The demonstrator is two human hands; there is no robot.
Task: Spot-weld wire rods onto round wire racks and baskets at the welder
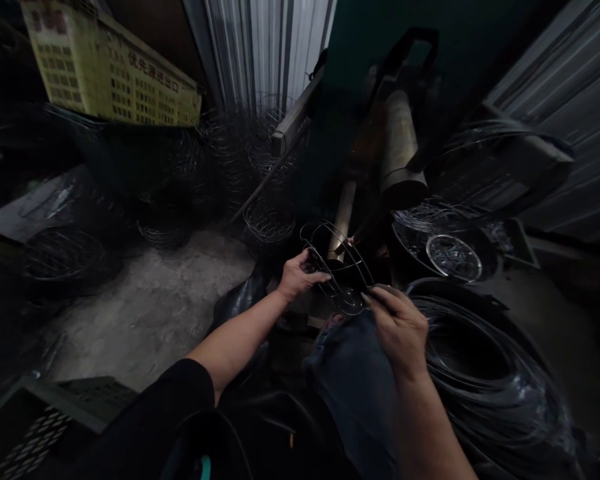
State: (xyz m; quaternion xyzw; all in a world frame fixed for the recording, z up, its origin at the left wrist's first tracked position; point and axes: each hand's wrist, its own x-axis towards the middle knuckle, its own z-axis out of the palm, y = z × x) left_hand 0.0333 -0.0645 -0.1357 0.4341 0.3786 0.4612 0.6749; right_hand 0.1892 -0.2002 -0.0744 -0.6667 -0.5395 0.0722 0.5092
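I hold a round wire frame [336,263] of thin rings and ribs in front of a dark machine [380,113]. My left hand [300,275] grips its left rim with fingers wrapped round the wire. My right hand [397,323] pinches the frame's lower right edge near a small metal disc at its centre. The frame is tilted and sits close to a brass-coloured rod [343,217] on the machine. My knee in dark trousers [350,373] lies below the hands.
Stacks of finished wire frames [267,223] crowd the concrete floor at left and back. A big coil of dark wire [485,373] lies at right, beside a tray of shiny rings [453,257]. A yellow printed box [110,70] sits upper left.
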